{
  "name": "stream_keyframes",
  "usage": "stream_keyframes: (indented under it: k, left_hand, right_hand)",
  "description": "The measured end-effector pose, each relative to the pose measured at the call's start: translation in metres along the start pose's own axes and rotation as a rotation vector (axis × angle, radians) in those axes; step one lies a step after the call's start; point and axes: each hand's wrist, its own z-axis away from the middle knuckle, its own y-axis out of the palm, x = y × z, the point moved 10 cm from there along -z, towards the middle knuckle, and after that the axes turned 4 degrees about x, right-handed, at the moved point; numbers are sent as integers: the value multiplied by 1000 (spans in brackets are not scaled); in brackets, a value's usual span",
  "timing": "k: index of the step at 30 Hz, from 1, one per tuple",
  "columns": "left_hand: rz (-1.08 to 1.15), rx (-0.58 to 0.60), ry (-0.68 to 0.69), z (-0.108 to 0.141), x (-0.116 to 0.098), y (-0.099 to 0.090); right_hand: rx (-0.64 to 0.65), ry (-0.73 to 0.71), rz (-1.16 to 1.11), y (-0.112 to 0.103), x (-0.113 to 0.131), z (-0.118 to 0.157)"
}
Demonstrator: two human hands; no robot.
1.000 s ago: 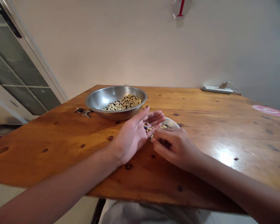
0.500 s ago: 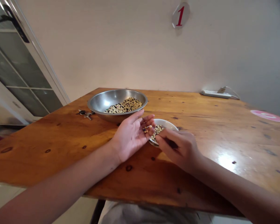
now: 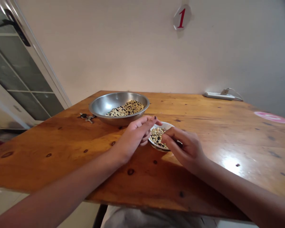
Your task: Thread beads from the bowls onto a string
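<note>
My left hand (image 3: 140,131) is turned on its side at the left rim of a small white bowl (image 3: 169,125), with its fingers curled. A small dark bean (image 3: 155,117) shows at the tip of its thumb, against the forefinger. Pale beans (image 3: 156,134) mixed with some dark ones lie in the bowl. At the bowl's right side my right hand (image 3: 184,145) is closed, thumb and forefinger pressed together over the beans. What its fingertips hold, if anything, is hidden.
A large steel bowl (image 3: 101,106) with pale and dark beans stands behind my left hand. Keys (image 3: 87,117) lie to its left on the wooden table (image 3: 68,164). A white power strip (image 3: 219,95) sits at the back right, and a pink round sticker (image 3: 272,117) is on the right.
My left hand has turned from palm up, with several beans on it, to its side with fingers curled. More of the small bowl's beans show. My right hand has moved slightly right.
</note>
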Motion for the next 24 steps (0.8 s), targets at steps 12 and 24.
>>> stream_keyframes:
  k: [12, 24]
  left_hand:
    - [-484, -105, 175, -3, -11, -13]
    - [-576, -136, 206, -2, -14, -16]
  right_hand:
    - [17, 60, 93, 5, -23, 1]
    - [32, 90, 109, 6, -29, -3]
